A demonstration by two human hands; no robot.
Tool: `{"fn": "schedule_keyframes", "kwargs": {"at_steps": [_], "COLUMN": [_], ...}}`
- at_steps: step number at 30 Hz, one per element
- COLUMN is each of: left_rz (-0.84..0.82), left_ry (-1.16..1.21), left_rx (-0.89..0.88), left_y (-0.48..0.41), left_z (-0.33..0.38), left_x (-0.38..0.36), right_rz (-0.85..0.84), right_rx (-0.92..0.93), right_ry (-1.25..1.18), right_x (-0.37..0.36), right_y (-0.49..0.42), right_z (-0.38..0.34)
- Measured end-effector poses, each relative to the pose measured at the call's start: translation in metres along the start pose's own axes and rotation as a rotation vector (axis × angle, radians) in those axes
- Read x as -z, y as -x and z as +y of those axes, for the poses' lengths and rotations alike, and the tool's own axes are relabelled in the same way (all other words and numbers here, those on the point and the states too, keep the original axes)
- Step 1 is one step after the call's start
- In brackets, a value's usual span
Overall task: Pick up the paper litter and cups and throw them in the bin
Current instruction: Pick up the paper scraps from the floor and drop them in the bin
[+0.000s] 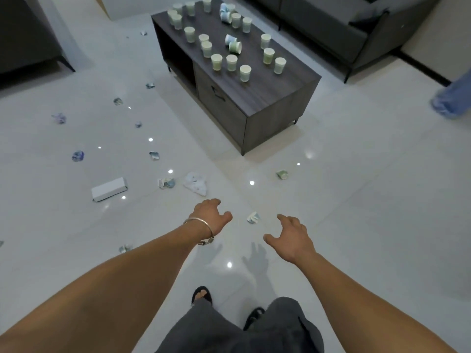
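Head view: the left hand [212,216] and right hand [293,238] are being held loosely spread over the floor [356,200], gripping nothing. A crumpled paper scrap [253,217] is lying between them; cups [245,72] are standing upright on the desk [267,90], some tipped sideways.
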State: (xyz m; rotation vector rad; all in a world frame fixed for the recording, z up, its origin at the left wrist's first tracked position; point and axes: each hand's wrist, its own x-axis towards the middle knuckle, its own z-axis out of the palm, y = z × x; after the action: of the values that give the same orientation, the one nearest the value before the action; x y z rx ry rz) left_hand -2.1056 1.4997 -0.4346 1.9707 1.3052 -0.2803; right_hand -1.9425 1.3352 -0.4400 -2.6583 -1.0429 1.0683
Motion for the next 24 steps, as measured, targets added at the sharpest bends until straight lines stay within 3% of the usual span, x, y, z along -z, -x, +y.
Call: {"fn": "schedule_keyframes", "kwargs": {"at_steps": [5, 15, 19, 24], "left_rz": [-0.05, -0.122, -0.13, -0.129], "left_ry": [-0.016, 0.068, 0.145, 0.162], "left_rx": [-0.001, 0.229, 0.295, 0.41], "left_y": [-0.057, -0.186, -0.245, -0.333], "left_z": [0.047, 0.1, 0.085, 0.026], "left_x": [-0.007, -0.075, -0.124, -0.211], "right_rz": [-0.007, -0.212, -0.267, -0.323], "right_rx": [-0.004, 0.033, 0.041, 0.079], "right_ry": [-0.043, -0.038, 0.011, 0.057], "right_x": [0.026, 0.053, 0.017, -0.086], "right_y": [-0.06, -0.234, -0.311, -0.417], "right_z": [0.017, 0.081, 0.1, 0.122]}}
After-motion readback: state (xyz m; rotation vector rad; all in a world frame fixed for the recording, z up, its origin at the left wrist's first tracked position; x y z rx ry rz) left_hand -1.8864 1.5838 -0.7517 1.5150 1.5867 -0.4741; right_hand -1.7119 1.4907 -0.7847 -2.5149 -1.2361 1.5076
